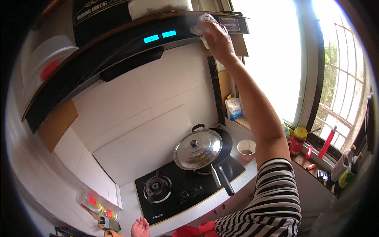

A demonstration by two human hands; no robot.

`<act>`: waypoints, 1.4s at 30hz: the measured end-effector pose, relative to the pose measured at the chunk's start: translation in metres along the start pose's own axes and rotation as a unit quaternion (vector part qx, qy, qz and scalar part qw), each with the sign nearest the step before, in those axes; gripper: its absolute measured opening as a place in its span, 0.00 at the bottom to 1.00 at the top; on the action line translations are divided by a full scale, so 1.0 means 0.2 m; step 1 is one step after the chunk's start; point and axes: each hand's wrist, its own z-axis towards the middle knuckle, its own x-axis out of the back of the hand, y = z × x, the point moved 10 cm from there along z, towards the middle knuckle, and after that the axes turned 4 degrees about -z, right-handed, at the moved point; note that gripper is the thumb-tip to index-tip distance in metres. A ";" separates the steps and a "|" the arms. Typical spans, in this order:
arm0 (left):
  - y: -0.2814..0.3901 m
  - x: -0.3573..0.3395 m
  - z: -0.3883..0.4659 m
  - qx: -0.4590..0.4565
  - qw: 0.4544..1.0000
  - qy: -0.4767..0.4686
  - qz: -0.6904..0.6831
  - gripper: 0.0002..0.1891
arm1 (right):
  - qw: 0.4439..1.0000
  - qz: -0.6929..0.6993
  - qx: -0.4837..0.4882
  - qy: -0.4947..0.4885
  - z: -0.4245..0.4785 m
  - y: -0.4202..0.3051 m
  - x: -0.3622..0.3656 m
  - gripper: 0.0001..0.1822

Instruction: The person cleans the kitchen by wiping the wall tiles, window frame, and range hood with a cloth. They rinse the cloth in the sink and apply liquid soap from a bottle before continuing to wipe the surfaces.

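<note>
Raised at the upper right, my right hand [218,41] presses a crumpled sheet of clear plastic [205,24] against the right end of the black range hood [118,44]. Two blue-lit buttons [160,36] glow on the hood's front. Low in the picture my left hand [140,227] is held with its fingers extended and nothing in it, near the front left corner of the black gas hob [177,207]. A wok [227,145] with a steel lid [204,154] sits over the hob's right burner, its black handle towards me.
A paper cup [246,150] with dark contents stands right of the wok. Jars, including a yellow-lidded one [299,139], and bottles [340,169] line the window sill. Seasoning jars [97,206] are at the lower left. A white box [160,8] rests atop the hood.
</note>
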 end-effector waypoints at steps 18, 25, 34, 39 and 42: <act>-0.08 -0.10 0.06 -0.008 1.000 0.021 -0.004 0.08 | 0.935 0.127 -0.329 0.042 -0.05 0.88 0.16 0.11; -0.07 -0.19 -0.06 -0.046 0.996 0.026 0.077 0.06 | 0.990 -0.134 0.032 -0.008 0.04 0.02 -0.02 0.17; 0.01 -0.06 -0.11 -0.058 0.997 0.043 0.034 0.07 | 0.997 -0.017 -0.063 0.032 0.11 -0.24 -0.02 0.12; 0.05 0.02 -0.21 -0.051 0.997 0.049 0.015 0.06 | 0.972 0.050 -0.224 0.052 0.08 0.06 0.04 0.12; 0.10 0.17 -0.22 -0.052 0.996 0.078 0.012 0.06 | 0.939 0.032 -0.340 0.043 -0.01 0.15 0.04 0.10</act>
